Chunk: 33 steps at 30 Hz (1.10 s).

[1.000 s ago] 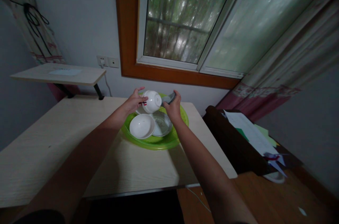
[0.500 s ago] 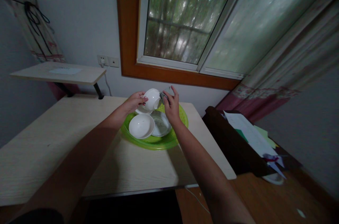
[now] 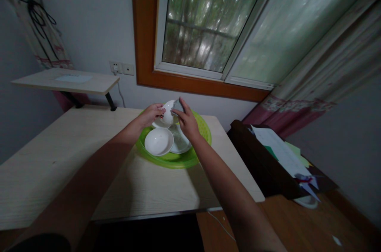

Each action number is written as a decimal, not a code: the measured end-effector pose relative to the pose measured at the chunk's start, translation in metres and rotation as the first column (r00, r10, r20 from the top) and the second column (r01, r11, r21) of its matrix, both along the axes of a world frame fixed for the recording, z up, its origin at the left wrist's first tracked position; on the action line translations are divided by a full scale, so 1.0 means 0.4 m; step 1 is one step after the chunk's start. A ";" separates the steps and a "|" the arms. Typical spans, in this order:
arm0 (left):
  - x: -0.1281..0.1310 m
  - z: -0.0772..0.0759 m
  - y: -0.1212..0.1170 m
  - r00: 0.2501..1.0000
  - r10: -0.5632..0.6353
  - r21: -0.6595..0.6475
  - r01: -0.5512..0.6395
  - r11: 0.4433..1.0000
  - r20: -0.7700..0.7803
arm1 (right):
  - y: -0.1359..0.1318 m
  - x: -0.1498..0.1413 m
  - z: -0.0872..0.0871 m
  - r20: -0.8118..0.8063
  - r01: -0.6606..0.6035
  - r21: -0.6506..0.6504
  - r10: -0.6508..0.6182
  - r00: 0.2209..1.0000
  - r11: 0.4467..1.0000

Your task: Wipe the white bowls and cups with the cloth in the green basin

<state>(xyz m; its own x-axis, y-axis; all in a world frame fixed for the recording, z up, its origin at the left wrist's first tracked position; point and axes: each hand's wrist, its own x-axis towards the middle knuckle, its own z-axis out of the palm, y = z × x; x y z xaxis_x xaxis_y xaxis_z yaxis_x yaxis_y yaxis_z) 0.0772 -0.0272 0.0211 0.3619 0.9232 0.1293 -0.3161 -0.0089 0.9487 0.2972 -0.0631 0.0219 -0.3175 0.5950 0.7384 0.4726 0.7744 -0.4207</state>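
Observation:
My left hand (image 3: 152, 114) grips a white bowl (image 3: 168, 114) by its near left side, tilted above a green plastic basin (image 3: 178, 164). Red marks show on the bowl beside my thumb. In my right hand (image 3: 188, 120) is a thin grey-green cloth (image 3: 177, 106), its fingers closed round it and pressing it against the bowl's right side. Below, a second white bowl (image 3: 159, 141) sits upright in the basin. A plate with a greyish inside (image 3: 180, 141) lies to its right, partly covered. Behind the held bowl, another white dish (image 3: 160, 124) shows only in part.
The basin stands on a pale wooden table (image 3: 113, 188). A raised shelf (image 3: 65, 81) with a sheet of paper is at the back left. Behind are a wall socket (image 3: 115, 67) and a window. To the right, papers (image 3: 282, 152) lie on a dark brown piece of furniture (image 3: 256, 156).
My right hand has moved left with the cloth, from the bowl's right edge onto its side. The bowl has turned slightly in my left hand, which stays in place.

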 end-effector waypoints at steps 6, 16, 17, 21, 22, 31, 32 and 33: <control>0.003 0.015 -0.010 0.998 0.031 -0.002 -0.031 1.000 0.051 | 0.001 -0.015 -0.007 0.156 -0.032 0.032 0.027 0.987 0.999; -0.002 0.004 0.008 0.997 0.066 -0.041 -0.064 0.997 0.030 | 0.018 -0.003 -0.019 0.178 -0.022 0.070 0.009 0.984 0.997; -0.002 0.003 0.007 0.998 0.060 -0.041 -0.058 0.997 0.033 | 0.023 0.001 -0.023 0.131 0.028 0.045 -0.033 0.991 0.999; -0.003 0.002 0.000 0.998 0.061 -0.018 -0.061 0.998 0.025 | 0.042 0.022 -0.038 -0.003 0.154 -0.049 -0.154 0.988 0.987; -0.003 0.002 -0.001 0.998 0.060 -0.010 -0.060 0.998 0.024 | 0.042 0.026 -0.038 -0.017 0.153 -0.050 -0.154 0.988 0.987; 0.008 -0.016 0.013 0.998 0.065 0.090 -0.064 0.994 -0.013 | -0.006 -0.010 -0.006 0.235 -0.110 0.101 0.084 0.968 0.989; 0.008 -0.018 0.014 0.997 0.076 0.092 -0.074 0.993 -0.016 | -0.007 -0.014 -0.004 0.235 -0.108 0.100 0.082 0.968 0.989; 0.008 -0.019 0.013 0.997 0.078 0.089 -0.076 0.993 -0.017 | -0.006 -0.016 -0.005 0.222 -0.092 0.095 0.069 0.973 0.991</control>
